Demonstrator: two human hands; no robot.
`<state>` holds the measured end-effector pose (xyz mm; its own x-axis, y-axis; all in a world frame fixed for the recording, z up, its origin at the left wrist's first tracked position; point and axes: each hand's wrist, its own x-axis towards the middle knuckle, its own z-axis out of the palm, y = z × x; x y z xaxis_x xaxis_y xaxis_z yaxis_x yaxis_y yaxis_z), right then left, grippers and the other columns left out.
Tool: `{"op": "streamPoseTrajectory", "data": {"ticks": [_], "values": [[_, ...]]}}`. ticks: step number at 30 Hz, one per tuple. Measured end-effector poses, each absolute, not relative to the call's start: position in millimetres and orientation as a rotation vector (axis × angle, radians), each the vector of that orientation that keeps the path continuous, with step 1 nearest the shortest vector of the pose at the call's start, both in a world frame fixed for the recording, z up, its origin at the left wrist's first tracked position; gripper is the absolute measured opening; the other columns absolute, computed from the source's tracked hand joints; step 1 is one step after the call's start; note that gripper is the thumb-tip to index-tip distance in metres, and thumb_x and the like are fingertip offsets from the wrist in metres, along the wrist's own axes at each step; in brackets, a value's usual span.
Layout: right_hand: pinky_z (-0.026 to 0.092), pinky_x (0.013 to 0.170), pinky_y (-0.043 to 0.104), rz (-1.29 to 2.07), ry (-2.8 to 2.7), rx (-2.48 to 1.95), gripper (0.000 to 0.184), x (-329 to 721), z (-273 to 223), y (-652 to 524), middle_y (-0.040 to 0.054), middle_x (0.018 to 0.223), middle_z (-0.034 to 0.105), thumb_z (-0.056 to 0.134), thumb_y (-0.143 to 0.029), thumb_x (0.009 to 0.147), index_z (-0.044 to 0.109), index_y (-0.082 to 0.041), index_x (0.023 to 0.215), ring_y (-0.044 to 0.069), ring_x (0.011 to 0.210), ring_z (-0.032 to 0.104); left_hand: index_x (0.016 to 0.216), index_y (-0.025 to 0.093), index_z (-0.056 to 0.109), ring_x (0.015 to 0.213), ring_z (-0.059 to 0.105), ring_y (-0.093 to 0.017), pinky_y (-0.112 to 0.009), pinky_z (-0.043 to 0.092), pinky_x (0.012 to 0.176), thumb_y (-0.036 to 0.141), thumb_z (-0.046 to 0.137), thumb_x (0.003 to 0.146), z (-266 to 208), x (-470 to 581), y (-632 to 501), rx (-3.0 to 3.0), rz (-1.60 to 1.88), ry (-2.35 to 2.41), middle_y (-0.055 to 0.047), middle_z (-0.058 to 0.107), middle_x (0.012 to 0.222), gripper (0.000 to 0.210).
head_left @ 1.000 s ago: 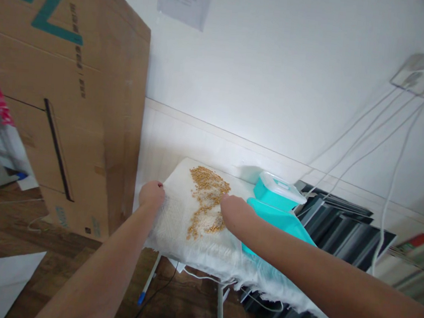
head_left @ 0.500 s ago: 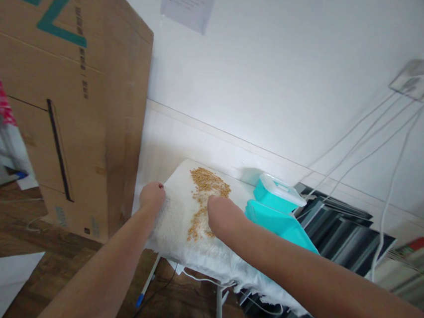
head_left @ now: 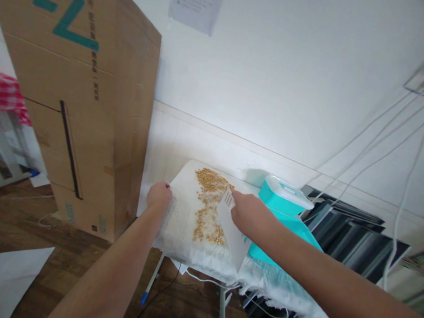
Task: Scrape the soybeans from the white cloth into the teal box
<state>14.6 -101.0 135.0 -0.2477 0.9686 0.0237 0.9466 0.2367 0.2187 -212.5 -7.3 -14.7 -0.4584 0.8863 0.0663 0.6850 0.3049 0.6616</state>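
Observation:
A white fuzzy cloth (head_left: 183, 221) covers a small table. Yellow-brown grains (head_left: 210, 199) lie on it in a band, mixed with white grains near the front. My left hand (head_left: 159, 196) is closed on the cloth's left edge. My right hand (head_left: 248, 213) grips a white card (head_left: 232, 231) that stands on edge against the right side of the grains.
A turquoise box with a white lid (head_left: 285, 196) and a turquoise tray (head_left: 295, 229) sit just right of my right hand. A large cardboard box (head_left: 83, 91) stands to the left. Dark ridged panels (head_left: 354, 237) lean at the right, and white cables (head_left: 385, 150) hang from a wall socket.
My right hand moved left over the grains, then came back right, and the white card it holds now shows. The view shifted slightly. My left hand stayed on the cloth edge.

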Motion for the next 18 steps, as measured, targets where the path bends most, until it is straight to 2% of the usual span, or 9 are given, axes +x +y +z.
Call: {"op": "streamPoseTrajectory", "data": {"ticks": [3,5,8,11,14,18], "values": [[0.05,0.078,0.03,0.263,2.54,1.934,0.042,43.1,144.6,-102.4,0.0144,0.098,0.073,0.045,-0.014,0.087,0.058,-0.012,0.127,0.024,0.091,0.069,0.102,0.015,0.074,0.103,0.067,-0.026,-0.032,0.049,0.084,0.017,0.047,0.086,-15.4,-212.6,-8.3,1.442,0.926,2.261,-0.016,0.073,0.107,0.032],[0.052,0.077,0.03,0.121,2.686,2.045,0.044,67.0,145.7,-108.5,0.011,0.095,0.074,0.044,-0.016,0.087,0.056,-0.014,0.13,0.021,0.085,0.07,0.103,0.015,0.074,0.102,0.067,-0.026,-0.032,0.049,0.083,0.019,0.046,0.087,-14.7,-212.1,-9.7,1.458,0.924,2.272,-0.015,0.073,0.107,0.032],[0.056,0.061,0.03,-0.416,2.81,2.398,0.045,109.8,135.6,-124.5,0.0059,0.092,0.074,0.046,-0.029,0.089,0.053,-0.02,0.133,0.019,0.068,0.071,0.103,0.014,0.073,0.101,0.067,-0.027,-0.034,0.049,0.081,0.021,0.043,0.089,-13.6,-210.7,-11.0,1.498,0.889,2.302,-0.016,0.073,0.107,0.034],[0.059,0.058,0.032,-0.853,2.797,2.874,0.056,152.7,117.4,-141.1,0.0068,0.096,0.075,0.056,-0.046,0.084,0.051,-0.021,0.134,0.022,0.07,0.072,0.103,0.014,0.073,0.099,0.067,-0.028,-0.034,0.048,0.079,0.022,0.042,0.091,-13.4,-209.0,-10.3,1.514,0.865,2.343,-0.016,0.072,0.106,0.034],[0.06,0.058,0.034,-0.908,2.66,3.279,0.065,184.2,106.0,-149.0,0.0089,0.095,0.075,0.065,-0.049,0.077,0.052,-0.019,0.133,0.024,0.069,0.073,0.108,0.014,0.071,0.101,0.066,-0.025,-0.031,0.047,0.081,0.015,0.044,0.088,-11.1,-207.6,-11.4,1.525,0.915,2.384,-0.015,0.072,0.108,0.033],[0.061,0.058,0.035,-0.941,2.624,3.41,0.064,206.8,113.0,-150.5,0.0104,0.096,0.075,0.066,-0.049,0.076,0.054,-0.019,0.132,0.025,0.07,0.073,0.113,0.013,0.067,0.103,0.065,-0.021,-0.028,0.047,0.085,0.006,0.039,0.087,3.1,-205.5,-22.1,1.699,0.921,2.451,-0.014,0.069,0.116,0.039]]}}
